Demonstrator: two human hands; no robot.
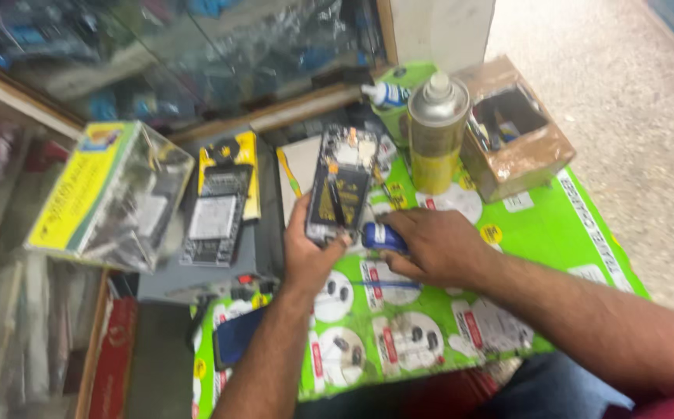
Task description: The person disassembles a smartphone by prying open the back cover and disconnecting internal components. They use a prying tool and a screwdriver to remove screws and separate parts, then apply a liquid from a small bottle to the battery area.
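Head view, left hand [310, 252] gripping opened phone [342, 186], right hand [430, 244] closed around blue tool [383, 237]

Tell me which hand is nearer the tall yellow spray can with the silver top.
Right. The right hand, gripping a small blue tool, lies just below the yellow spray can; the left hand, holding the opened phone, sits farther left.

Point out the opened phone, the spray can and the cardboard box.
opened phone [342, 186], head view, middle of its exposed inside
spray can [436, 143], head view, yellow body below the cap
cardboard box [527, 159], head view, taped front wall
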